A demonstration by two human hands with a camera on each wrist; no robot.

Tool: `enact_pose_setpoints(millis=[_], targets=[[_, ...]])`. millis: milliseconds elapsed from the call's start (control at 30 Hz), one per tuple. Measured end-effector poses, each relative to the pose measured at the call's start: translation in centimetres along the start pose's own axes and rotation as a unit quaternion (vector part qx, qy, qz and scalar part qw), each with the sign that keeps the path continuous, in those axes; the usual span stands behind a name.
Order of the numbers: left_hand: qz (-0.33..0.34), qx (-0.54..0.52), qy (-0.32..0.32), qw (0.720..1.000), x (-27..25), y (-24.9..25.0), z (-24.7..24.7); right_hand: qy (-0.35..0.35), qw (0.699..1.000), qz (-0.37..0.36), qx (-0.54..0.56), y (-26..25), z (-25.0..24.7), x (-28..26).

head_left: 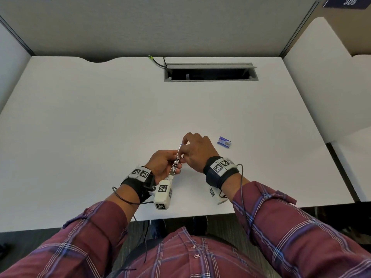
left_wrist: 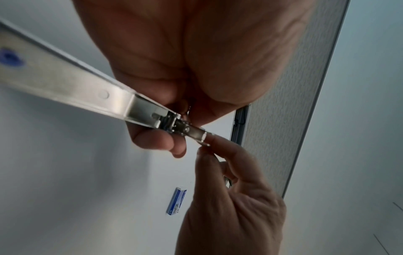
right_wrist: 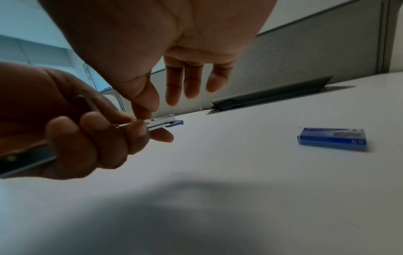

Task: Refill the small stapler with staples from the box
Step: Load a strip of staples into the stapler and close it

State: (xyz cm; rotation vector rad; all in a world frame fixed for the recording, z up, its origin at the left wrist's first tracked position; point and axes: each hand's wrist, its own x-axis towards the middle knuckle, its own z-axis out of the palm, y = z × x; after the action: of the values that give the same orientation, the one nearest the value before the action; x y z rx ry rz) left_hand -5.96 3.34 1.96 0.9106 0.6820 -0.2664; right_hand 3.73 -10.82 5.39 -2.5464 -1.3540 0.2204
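A small metal stapler (head_left: pixel 176 161) with a blue tip is swung open and held above the white desk (head_left: pixel 100 117). My left hand (head_left: pixel 163 163) grips it around the hinge, fingers curled under the long metal arm (left_wrist: pixel 65 81). My right hand (head_left: pixel 193 148) pinches the far end of the staple channel (right_wrist: pixel 162 120) between thumb and index finger, with the other fingers spread loose. The blue staple box (head_left: pixel 224 141) lies flat on the desk to the right of my right hand, and also shows as the box (right_wrist: pixel 332 138) and box (left_wrist: pixel 176 201). Whether staples lie in the channel is hidden.
An open grey cable hatch (head_left: pixel 210 74) sits at the back of the desk, with a green-tipped cable (head_left: pixel 154 61) beside it. Grey partition walls (head_left: pixel 180 27) close the back and sides. The desk's front edge (head_left: pixel 180 217) runs just under my wrists.
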Motion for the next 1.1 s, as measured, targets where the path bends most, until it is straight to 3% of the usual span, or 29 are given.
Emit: enact_pose_setpoints(millis=[267, 433, 600, 833, 900, 1000, 1100], targets=[[-0.002, -0.01, 0.027, 1.0, -0.1, 0.2, -0.1, 0.04, 0.996, 0.02, -0.073, 0.4, -0.2, -0.2], [0.001, -0.005, 0.033, 0.999, -0.1, 0.4, -0.3, 0.063, 0.996, 0.036, -0.059, 0.3, 0.2, -0.4], [0.003, -0.008, 0.022, 1.0, -0.4, 0.4, 0.0, 0.043, 0.998, 0.0, -0.053, -0.2, 0.4, -0.6], [-0.001, -0.011, 0.017, 1.0, -0.6, 0.1, 0.0, 0.04, 0.997, 0.041, -0.046, 0.6, 0.8, -0.4], [0.005, -0.017, 0.015, 1.0, -0.6, 0.1, 0.2, 0.047, 0.997, 0.054, 0.011, 0.5, 0.9, -0.4], [0.017, -0.031, 0.029, 0.999, -0.6, 0.5, 0.4, 0.066, 0.975, 0.072, 0.198, -0.1, 0.6, -0.6], [0.022, -0.042, 0.033, 0.998, -0.4, 0.6, -0.1, 0.066, 0.954, 0.031, 0.292, -1.0, 0.2, -0.8]])
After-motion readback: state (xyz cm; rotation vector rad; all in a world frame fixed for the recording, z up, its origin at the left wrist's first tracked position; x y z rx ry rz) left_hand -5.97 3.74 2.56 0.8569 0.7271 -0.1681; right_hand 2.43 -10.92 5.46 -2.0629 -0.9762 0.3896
